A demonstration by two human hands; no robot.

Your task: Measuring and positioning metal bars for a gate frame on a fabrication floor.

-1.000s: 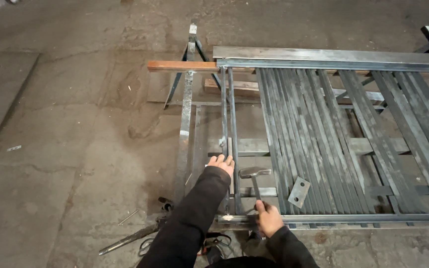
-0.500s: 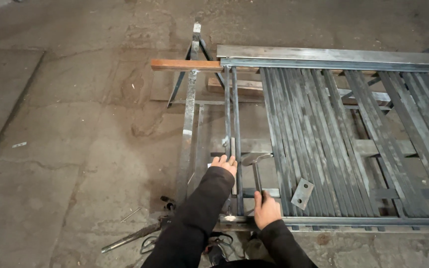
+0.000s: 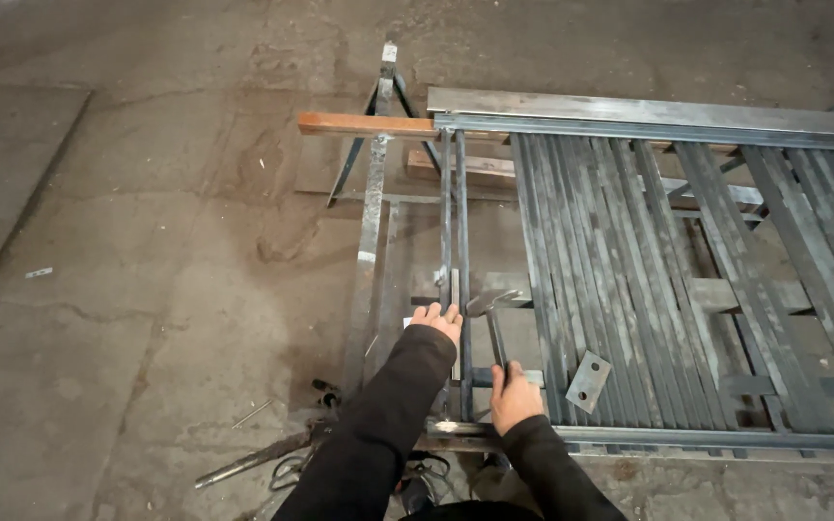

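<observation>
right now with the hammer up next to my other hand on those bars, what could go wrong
The left hand rests on the thin upright bars right beside the hammer held by the right hand, so a glancing blow could catch the fingers. The loose metal plate lying on the stacked bars might be jarred off. The frame sits on a trestle and may shift under blows.

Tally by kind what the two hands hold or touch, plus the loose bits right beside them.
Grey steel hammer, in right hand: 1
Thin upright steel bars, left hand on them: 2
Small square steel plate with holes: 1
Total: 4
</observation>
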